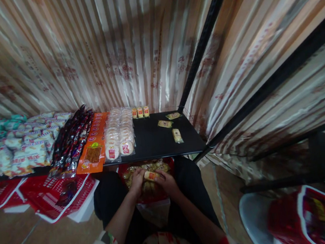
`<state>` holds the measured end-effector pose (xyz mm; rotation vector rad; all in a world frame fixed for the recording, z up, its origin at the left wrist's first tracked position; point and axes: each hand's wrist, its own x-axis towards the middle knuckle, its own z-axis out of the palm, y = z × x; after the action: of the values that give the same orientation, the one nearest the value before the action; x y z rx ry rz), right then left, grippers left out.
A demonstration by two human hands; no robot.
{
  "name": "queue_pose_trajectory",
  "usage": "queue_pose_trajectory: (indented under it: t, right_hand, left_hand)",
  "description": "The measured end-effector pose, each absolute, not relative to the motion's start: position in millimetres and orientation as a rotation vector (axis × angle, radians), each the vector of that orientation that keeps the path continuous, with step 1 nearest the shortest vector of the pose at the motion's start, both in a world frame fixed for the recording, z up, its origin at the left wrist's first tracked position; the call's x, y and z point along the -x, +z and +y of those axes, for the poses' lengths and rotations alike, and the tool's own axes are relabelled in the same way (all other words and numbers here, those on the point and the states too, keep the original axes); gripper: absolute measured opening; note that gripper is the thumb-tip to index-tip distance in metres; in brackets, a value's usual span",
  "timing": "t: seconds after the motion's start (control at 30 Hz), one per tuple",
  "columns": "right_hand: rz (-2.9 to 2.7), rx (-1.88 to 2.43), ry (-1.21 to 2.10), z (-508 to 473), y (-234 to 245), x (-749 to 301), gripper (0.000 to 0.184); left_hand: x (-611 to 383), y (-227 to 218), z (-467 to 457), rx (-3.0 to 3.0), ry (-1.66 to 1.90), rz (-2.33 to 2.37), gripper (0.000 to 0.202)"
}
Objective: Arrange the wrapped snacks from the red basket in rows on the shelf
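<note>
Between my two hands, over a red basket [170, 168] at my knees, is a small yellow snack pack [150, 176] with a red label. My left hand [137, 179] grips its left end, and my right hand [166, 181] has its right end. More gold-wrapped packs [155, 165] fill the basket beneath. On the black shelf [153, 144] just ahead, three similar packs [140, 112] stand in a row at the back. Three loose ones, a pack [177, 135] nearest the front edge, another pack [165, 124] and a third pack [173, 115], lie farther right.
Left along the shelf sit round white crackers in clear wrap [119, 136], an orange snack bag [92, 149], dark shiny packets [72, 142] and white packets [32, 142]. Red baskets [56, 196] are below. Black posts [204, 42] rise at right, near a grey stool [254, 217].
</note>
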<state>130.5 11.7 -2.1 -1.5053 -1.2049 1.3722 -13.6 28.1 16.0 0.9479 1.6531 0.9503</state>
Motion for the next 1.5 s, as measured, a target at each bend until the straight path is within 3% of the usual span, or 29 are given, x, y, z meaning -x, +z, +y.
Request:
queue_pose_trajectory:
  t: [0.2,0.43,0.67,0.87,1.07,1.23,1.37,1.5]
  right_hand:
    - [-1.013,1.332,1.461,20,8,-140,0.047]
    - [-1.155,1.265,1.436,36,34,-147,0.052]
    - [-1.392,1.294,1.254,49,55,-144,0.046]
    - [-1.374,1.474,1.013,53,67,-142,0.047]
    - [-1.303,1.372,1.151,58,71,-135,0.030]
    - [-1.258,1.312,1.196,71,71,-131,0.031]
    - [-1.257,1.362,1.138,89,70,-130,0.030]
    - [-1.279,1.394,1.088,108,69,-129,0.029]
  left_hand:
    - [7,24,21,-0.751,1.075,1.305,0.044]
    - [11,35,17,-0.837,1.071,1.209,0.039]
    - [7,33,22,-0.825,0.943,1.207,0.054]
    - [-1,46,32,-0.819,1.115,1.147,0.046]
    - [-10,65,52,-0.883,1.162,1.174,0.038]
    - [-17,72,70,-0.945,1.180,1.241,0.028]
    - [-19,78,86,-1.150,1.120,1.474,0.020]
    - [-21,87,101,-1.329,0.938,1.753,0.027]
